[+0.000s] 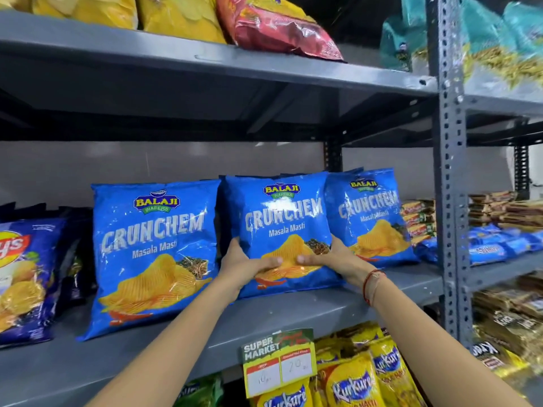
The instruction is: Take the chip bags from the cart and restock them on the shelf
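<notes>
Blue Balaji Crunchem bag (Masala Masti) stands on the shelf, both hands' fingers clasping it.

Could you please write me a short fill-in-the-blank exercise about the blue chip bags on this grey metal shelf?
1. The left hand and right hand hold the ____ of the three blue Crunchem chip bags.
2. These bags stand on a grey metal shelf whose price tag reads "SUPER ____".
3. A thread band circles the ____ wrist.
4. The yellow Kurkure bags sit on the shelf ____ the Crunchem bags.

Missing words: middle; MARKET; right; below
</notes>
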The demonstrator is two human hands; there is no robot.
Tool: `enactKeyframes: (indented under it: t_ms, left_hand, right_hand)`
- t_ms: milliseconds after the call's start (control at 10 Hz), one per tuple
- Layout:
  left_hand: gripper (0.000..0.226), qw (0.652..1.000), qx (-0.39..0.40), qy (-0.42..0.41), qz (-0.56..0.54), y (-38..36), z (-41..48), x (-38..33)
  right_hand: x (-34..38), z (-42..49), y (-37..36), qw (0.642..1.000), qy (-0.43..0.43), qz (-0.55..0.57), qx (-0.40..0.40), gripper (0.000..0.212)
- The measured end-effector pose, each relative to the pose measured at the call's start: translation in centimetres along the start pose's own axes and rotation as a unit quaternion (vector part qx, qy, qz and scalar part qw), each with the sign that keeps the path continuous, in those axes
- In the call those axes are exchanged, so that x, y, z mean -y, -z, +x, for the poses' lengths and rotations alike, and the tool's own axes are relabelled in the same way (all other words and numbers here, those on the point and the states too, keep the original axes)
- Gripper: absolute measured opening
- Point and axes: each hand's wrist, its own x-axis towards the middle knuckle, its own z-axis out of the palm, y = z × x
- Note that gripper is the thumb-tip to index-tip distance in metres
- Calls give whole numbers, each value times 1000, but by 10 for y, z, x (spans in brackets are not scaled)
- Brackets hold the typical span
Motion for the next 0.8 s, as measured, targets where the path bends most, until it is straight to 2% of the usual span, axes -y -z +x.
enactKeyframes:
  t_ms: [100, 300, 400, 600, 700, 800]
  left_hand:
    - [104, 999, -41, -27, 11, -9, -2, 1]
    - [99, 997, -66, -30, 14, -20, -4, 3]
    - [93, 997, -64, -30, 19, -22, -7, 1]
    - [97, 998, -65, -13, 22, -24, -9, -3]
    - [103, 995, -86, -37, 26, -22, -15, 1]
    - [96, 987, -118, -103, 21, -20, -30, 1]
  right_hand:
    - [1, 7, 4, 999, 30, 2, -21, 66]
    - [1, 15, 9, 1000, 24, -9, 1, 48]
    - [-5, 16, 12, 1000, 9, -8, 8, 51]
    - [-9, 12, 12, 1000, 3, 7, -7, 69]
    - [-4, 2, 12, 999, 9, -3, -46, 81]
    - [4, -19, 15, 986, 21, -31, -165, 90]
